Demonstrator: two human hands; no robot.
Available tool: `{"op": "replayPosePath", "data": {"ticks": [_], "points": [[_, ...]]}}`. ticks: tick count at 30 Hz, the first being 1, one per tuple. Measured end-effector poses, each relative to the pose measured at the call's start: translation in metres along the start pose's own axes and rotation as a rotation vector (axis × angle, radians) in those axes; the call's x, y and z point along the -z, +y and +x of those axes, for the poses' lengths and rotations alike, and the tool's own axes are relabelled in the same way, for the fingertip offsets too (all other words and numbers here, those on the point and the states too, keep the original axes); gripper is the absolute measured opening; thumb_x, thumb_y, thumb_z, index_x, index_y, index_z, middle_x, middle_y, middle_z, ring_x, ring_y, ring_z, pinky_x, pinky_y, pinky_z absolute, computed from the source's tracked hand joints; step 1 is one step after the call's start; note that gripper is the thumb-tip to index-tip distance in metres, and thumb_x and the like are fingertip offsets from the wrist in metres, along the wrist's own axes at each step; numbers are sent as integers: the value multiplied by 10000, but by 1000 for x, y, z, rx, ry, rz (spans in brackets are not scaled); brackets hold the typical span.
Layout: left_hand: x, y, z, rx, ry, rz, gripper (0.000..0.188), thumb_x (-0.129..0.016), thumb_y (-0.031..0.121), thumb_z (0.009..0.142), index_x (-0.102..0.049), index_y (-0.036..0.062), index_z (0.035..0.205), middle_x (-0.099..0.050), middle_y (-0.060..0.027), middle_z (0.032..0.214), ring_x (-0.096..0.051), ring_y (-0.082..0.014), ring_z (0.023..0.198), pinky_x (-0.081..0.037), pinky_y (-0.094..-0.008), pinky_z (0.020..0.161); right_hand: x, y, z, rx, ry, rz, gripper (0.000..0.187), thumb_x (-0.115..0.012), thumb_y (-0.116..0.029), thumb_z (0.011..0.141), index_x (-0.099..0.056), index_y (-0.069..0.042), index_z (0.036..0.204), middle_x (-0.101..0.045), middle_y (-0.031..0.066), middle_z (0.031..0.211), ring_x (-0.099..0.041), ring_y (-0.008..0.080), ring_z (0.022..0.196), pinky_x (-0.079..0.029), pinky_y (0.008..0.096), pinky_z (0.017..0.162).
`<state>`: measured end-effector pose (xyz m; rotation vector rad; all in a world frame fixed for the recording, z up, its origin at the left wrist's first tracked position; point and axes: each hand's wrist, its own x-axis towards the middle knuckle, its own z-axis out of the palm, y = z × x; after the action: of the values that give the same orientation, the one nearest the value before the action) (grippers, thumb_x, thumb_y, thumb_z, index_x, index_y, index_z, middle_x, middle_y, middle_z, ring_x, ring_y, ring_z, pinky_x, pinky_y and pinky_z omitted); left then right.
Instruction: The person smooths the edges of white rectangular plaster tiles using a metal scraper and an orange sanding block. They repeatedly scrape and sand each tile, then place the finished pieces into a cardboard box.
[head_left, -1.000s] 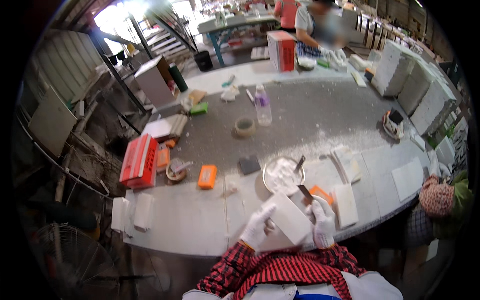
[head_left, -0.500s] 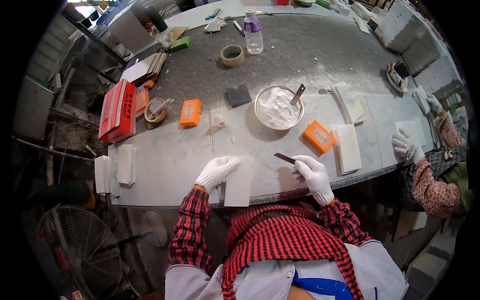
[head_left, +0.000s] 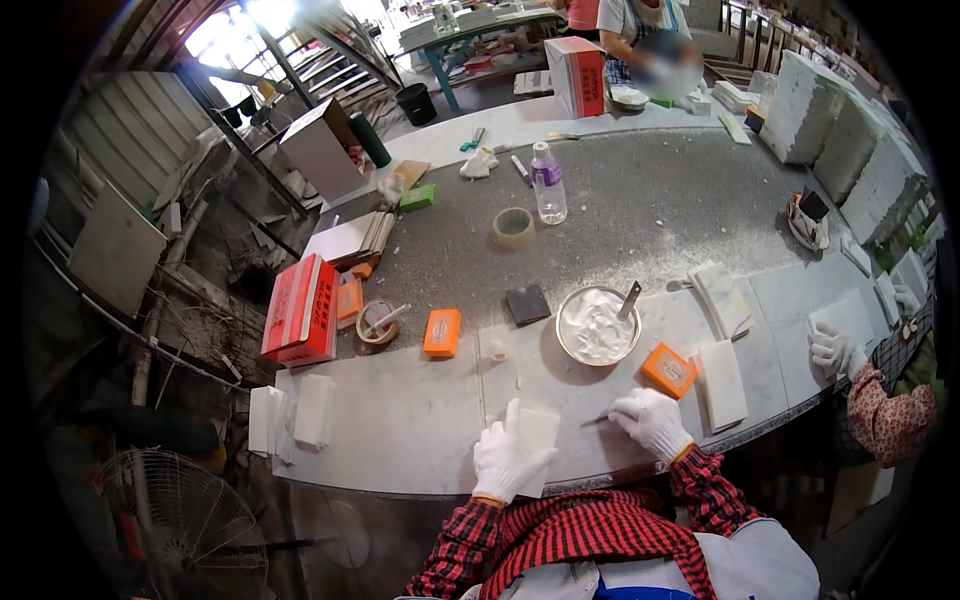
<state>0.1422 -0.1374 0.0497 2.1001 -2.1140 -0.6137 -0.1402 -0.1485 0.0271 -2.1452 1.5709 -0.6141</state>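
My left hand, in a white knit glove, rests on a small white stone slab at the table's near edge. Its index finger points away from me and its thumb is spread to the right, across the slab. Part of the slab is hidden under the hand. To the right, my gloved right hand is closed on a thin dark metal strip, which points left toward the slab without touching it. Beyond the hands stands a metal bowl of white paste, with a flat metal blade stuck in it.
Orange boxes lie left and right of the bowl. White slabs are stacked at the right, others at the left. A tape roll and a bottle stand farther back. A co-worker's gloved hand is at the right.
The head view has tilted up, showing more of the room. My left hand has shifted over the slab, which looks slightly turned. My right hand has brought the metal strip closer to it.
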Motion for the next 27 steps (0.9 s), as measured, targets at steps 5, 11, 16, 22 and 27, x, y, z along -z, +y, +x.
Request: {"op": "replayPosePath", "data": {"ticks": [5,11,16,22,27], "points": [[-25,10,-25,-138,217,192,1163,-894,557,666,-316,151,1591,-616,-221,1228,-611,-434,1117,-496,-534,975,1,0,18,-135,300,178,111,-731,-239,916,-763,-137,947,-711,81,896,-696,306,875,-554,418,761],[-30,-2,-8,-237,139,47,1029,-892,350,677,-411,97,1550,-613,-166,1223,-608,-395,1107,-515,-542,926,2,7,11,-30,201,-40,111,-720,-231,904,-743,-122,896,-682,90,835,-681,326,816,-545,449,731],[-19,-2,9,-348,94,-35,957,-883,260,676,-448,52,1504,-601,-207,1339,-582,-418,1204,-498,-528,992,10,14,14,-115,252,-25,120,-711,-229,910,-750,-116,901,-686,111,837,-684,333,818,-546,454,742],[-39,-3,6,-440,185,133,983,-824,408,795,-376,-7,1565,-410,-306,1568,-411,-454,1428,-346,-562,1166,21,10,9,-228,236,153,145,-722,-214,914,-769,-88,968,-722,120,919,-707,327,883,-559,430,790],[-81,24,5,-447,112,113,856,-709,498,913,-412,-4,1540,-385,-282,1606,-320,-491,1493,-208,-628,1201,17,10,5,-248,265,184,145,-739,-209,913,-768,-81,973,-723,113,929,-707,330,890,-561,420,803]]}}
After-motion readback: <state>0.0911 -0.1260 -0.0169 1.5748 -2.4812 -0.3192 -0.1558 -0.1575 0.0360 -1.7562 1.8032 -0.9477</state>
